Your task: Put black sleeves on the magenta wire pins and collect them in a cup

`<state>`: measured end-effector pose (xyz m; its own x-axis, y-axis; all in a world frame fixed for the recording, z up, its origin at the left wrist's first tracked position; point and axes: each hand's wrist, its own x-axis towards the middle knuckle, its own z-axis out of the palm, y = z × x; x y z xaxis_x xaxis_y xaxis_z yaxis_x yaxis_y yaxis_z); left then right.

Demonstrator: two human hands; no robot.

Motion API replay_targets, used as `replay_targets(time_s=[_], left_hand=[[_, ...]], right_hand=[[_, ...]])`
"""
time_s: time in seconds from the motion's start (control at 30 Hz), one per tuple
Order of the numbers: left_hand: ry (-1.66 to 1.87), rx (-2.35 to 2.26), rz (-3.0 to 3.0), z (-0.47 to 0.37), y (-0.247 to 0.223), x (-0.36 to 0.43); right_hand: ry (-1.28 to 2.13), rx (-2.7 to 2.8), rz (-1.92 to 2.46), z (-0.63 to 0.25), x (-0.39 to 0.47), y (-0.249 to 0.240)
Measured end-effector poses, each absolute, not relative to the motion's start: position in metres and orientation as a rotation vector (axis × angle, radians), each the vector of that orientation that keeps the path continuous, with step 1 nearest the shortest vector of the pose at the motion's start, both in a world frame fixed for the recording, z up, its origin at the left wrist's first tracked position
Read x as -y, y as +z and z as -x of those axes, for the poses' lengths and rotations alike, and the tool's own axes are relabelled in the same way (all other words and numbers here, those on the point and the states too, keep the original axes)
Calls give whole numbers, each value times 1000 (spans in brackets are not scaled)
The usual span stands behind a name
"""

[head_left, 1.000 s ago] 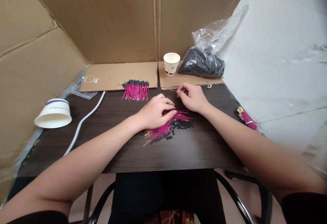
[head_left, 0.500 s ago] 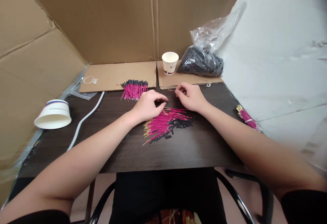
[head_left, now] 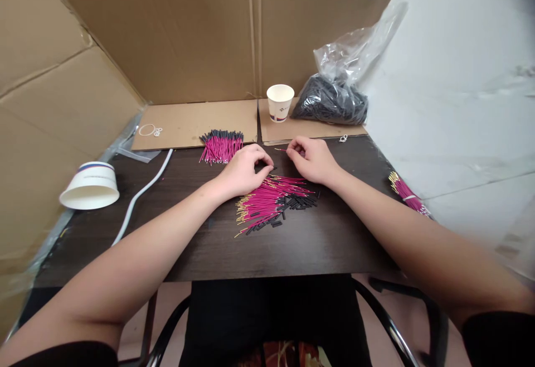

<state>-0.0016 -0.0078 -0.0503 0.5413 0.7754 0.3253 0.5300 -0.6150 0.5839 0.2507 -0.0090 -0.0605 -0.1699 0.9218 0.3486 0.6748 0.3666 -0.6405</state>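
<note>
My left hand (head_left: 247, 170) is closed in a pinch on a small black sleeve (head_left: 275, 168), whose tip shows past the fingertips. Across a short gap, my right hand (head_left: 311, 158) pinches a magenta wire (head_left: 281, 149); its gold end points left toward the left hand. Below both hands lies a loose pile of magenta wires (head_left: 267, 202) with gold ends at the left. Short black sleeves (head_left: 298, 202) are scattered along the pile's right and lower edge. Behind my left hand, a row of magenta wires with black sleeves (head_left: 221, 146) lies on the table.
A clear bag of black sleeves (head_left: 332, 99) and a paper cup (head_left: 280, 102) stand on cardboard at the back. Another paper cup (head_left: 90, 186) lies tipped at the left by a white cable (head_left: 142, 194). A tied wire bundle (head_left: 407, 193) rests at the right edge.
My left thumb and fingers have come together in a tighter pinch, with the black sleeve tip now showing. My right hand stays nearly still with its wire. The view shifts slightly.
</note>
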Motion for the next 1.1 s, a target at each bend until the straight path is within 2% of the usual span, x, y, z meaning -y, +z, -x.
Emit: replay_targets(time_s=[0.3, 0.6, 1.1], left_hand=[[705, -1012, -2447, 3, -54, 7], [826, -1023, -2345, 3, -58, 2], [798, -1026, -2353, 2, -58, 4]], right_hand=[[508, 1945, 1347, -246, 15, -54], [538, 1889, 1235, -245, 21, -51], [524, 1914, 1141, -248, 18, -55]])
